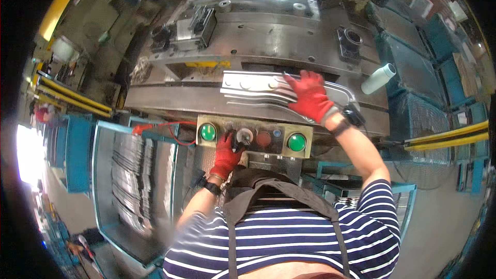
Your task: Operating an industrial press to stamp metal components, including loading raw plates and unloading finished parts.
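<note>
My right hand (312,95), in a red glove, is closed over a stack of long stamped metal strips (249,82) at the front edge of the press bed. The strips are shiny, with holes and ribs; their right ends curve past my wrist. My left hand (226,156), in a red glove with darkened fingertips, is at the control box (307,126). Its fingers are apart, beside a round grey knob (244,136); whether they touch it I cannot tell. A green button (208,132) sits left of that hand, and another green button (296,142) is at the box's right end.
Behind the strips spreads the steel press die (268,36) with upright round posts. A pale bottle (379,78) stands on the bed at right. At left, a blue-framed bin (97,175) holds stacked metal parts. Yellow guard bars (449,135) flank the station.
</note>
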`<state>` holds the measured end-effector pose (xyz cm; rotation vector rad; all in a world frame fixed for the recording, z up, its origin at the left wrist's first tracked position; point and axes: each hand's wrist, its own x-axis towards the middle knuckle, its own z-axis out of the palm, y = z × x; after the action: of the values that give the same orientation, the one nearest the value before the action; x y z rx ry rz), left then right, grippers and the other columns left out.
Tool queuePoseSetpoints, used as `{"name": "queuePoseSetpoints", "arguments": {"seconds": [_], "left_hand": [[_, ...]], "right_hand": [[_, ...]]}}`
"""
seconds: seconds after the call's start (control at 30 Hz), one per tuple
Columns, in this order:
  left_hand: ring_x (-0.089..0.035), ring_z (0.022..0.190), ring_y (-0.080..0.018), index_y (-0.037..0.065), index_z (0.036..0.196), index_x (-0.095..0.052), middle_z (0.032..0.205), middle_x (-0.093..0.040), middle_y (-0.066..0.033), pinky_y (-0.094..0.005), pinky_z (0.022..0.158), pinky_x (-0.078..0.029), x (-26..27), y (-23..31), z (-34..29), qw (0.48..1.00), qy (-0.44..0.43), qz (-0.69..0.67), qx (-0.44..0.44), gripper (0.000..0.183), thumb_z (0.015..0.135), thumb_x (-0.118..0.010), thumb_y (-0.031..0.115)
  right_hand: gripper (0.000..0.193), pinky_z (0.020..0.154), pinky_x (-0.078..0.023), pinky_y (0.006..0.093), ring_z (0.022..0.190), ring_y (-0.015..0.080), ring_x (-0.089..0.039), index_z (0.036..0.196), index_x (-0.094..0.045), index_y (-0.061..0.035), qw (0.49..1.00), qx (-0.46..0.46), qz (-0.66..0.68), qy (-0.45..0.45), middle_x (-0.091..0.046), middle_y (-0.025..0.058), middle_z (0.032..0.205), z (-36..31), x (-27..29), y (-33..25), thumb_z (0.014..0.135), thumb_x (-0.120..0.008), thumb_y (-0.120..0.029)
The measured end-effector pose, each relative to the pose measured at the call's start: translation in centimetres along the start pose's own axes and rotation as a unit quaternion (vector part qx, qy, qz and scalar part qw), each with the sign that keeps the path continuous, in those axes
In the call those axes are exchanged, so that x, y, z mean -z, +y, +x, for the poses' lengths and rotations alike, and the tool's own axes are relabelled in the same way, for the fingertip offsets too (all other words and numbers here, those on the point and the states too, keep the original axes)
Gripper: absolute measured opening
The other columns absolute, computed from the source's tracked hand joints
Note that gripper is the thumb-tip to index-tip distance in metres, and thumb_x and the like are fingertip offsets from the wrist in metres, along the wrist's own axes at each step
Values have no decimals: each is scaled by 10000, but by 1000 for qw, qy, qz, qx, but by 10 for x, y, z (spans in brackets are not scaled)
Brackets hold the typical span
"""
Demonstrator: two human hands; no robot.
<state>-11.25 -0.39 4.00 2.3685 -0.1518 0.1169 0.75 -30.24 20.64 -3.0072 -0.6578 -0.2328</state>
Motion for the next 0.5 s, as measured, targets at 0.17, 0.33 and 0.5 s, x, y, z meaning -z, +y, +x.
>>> {"name": "queuePoseSetpoints", "arguments": {"seconds": [0.17,0.33,0.5], "left_hand": [[-591,960,-349,83,1091,-609,1034,-622,-157,-402,824,-484,27,-30,48,997,-41,-65,-22,367,745,-673,186],[-652,792,-244,48,973,-652,874,-673,-141,-346,727,-506,61,-78,79,996,66,-64,-7,193,796,-598,103],[-615,692,-149,6,895,-637,785,-663,-83,-297,666,-491,74,-135,82,967,109,-204,106,119,820,-561,59]], "right_hand": [[762,928,-364,492,1092,394,-483,1245,-518,-205,994,-5,-21,111,-517,240,1160,15,46,21,550,-774,-385],[761,879,-417,454,1042,375,-517,1259,-499,-180,983,-9,0,184,-550,194,1096,95,89,69,572,-795,-319],[787,855,-438,422,972,348,-548,1273,-492,-122,978,-27,11,205,-569,173,1039,145,93,79,579,-796,-334]]}}
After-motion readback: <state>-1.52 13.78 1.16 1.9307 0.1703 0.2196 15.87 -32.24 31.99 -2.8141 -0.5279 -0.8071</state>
